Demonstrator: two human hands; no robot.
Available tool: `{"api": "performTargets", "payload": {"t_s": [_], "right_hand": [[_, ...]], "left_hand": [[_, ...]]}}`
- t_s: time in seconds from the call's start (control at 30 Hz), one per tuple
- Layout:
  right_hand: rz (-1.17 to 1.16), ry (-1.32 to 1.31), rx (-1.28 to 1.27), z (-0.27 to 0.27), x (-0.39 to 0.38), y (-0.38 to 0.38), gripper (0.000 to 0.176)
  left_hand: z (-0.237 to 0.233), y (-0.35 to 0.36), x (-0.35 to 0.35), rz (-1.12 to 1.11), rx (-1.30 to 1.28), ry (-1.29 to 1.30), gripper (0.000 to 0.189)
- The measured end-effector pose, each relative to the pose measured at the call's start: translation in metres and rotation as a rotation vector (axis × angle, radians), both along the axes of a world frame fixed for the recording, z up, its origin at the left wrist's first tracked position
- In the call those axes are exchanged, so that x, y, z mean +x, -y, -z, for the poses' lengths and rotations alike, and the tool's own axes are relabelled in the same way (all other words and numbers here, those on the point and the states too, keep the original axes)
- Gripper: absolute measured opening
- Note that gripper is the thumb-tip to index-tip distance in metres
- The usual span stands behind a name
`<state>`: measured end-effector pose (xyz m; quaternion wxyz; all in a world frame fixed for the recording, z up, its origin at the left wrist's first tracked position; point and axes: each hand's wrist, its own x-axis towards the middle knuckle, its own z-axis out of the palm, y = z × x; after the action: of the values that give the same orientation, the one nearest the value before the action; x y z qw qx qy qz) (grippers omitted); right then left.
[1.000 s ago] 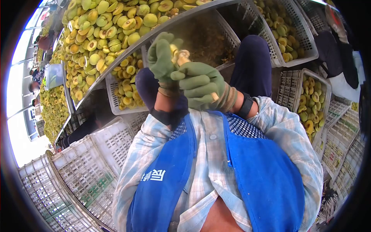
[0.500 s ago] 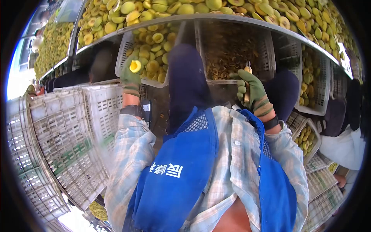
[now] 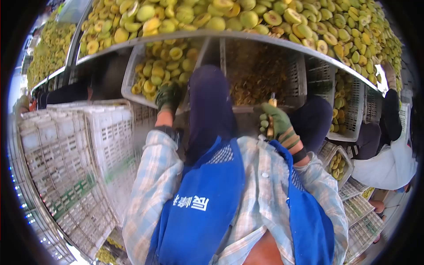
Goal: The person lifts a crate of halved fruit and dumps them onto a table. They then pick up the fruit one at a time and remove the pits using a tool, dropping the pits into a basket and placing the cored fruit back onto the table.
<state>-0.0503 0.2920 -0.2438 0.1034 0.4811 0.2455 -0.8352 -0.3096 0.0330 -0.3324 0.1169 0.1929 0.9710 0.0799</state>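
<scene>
My left hand point(image 3: 168, 97), in a green glove, is at the near edge of a white crate point(image 3: 128, 83) filled with hollowed yellow-green fruit halves point(image 3: 160, 70). Its fingers are dark and partly hidden, so their grip does not show, and no fruit half is visible in them. My right hand point(image 3: 279, 123), gloved in green too, is closed around a wooden-handled tool point(image 3: 270, 128) with a short metal tip pointing up and away from me. Beyond that hand stands a second crate point(image 3: 301, 84) holding brown pits or scraps point(image 3: 260, 81).
A metal-edged table point(image 3: 212, 33) heaped with halved fruit point(image 3: 215, 23) runs across the top. Stacked white crates point(image 3: 66, 163) are on my left. To the right are another crate of fruit point(image 3: 356, 110) and a person in a light top point(image 3: 384, 170). My knee point(image 3: 210, 84) rises between the crates.
My left hand has moved right and toward me along the fruit crate; the yellow fruit half it held is no longer visible. My right hand still grips the tool. The view has shifted slightly.
</scene>
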Motion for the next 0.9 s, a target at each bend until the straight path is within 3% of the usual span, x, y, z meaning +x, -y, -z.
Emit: {"api": "performTargets", "payload": {"t_s": [0.07, 0.17, 0.27, 0.33, 0.43, 0.53, 0.63, 0.73, 0.77, 0.8, 0.9], "right_hand": [[-0.004, -0.012, 0.002, -0.006, -0.001, -0.002, 0.033], [0.002, -0.042, -0.001, -0.006, 0.002, -0.006, 0.036], [0.009, -0.098, -0.021, 0.012, 0.008, -0.011, 0.034], [0.064, -0.166, -0.11, 0.031, 0.012, -0.011, 0.033], [0.13, -0.231, -0.173, 0.032, 0.014, -0.014, 0.032], [0.194, -0.288, -0.291, 0.04, 0.02, -0.019, 0.03], [0.179, -0.214, -0.156, 0.026, 0.02, -0.026, 0.026], [0.16, -0.239, 0.055, -0.023, 0.01, -0.029, 0.023], [0.054, -0.264, 0.213, -0.034, 0.007, -0.032, 0.024], [-0.056, -0.282, 0.371, -0.042, 0.003, -0.038, 0.024], [-0.006, -0.321, 0.52, -0.075, -0.02, -0.049, 0.028]], "left_hand": [[-0.007, -0.002, -0.01, 0.109, 0.046, -0.238, 0.032], [-0.041, -0.041, -0.038, 0.05, 0.708, -0.23, 0.038], [-0.107, -0.117, -0.042, 0.215, 0.851, -0.2, 0.043], [-0.121, -0.164, -0.054, 0.367, 0.544, -0.39, 0.05], [-0.103, -0.225, -0.086, 0.346, 0.345, -0.539, 0.055], [-0.105, -0.263, -0.098, 0.273, 0.14, -0.289, 0.062], [-0.095, -0.26, -0.099, 0.297, 0.441, -0.255, 0.063], [-0.108, -0.243, -0.063, 0.473, 0.951, -0.053, 0.07], [-0.117, -0.235, -0.045, 0.532, 1.105, 0.036, 0.071], [-0.126, -0.225, -0.03, 0.599, 1.022, 0.117, 0.072], [-0.157, -0.2, 0.014, 0.78, 0.864, 0.399, 0.075]]}}
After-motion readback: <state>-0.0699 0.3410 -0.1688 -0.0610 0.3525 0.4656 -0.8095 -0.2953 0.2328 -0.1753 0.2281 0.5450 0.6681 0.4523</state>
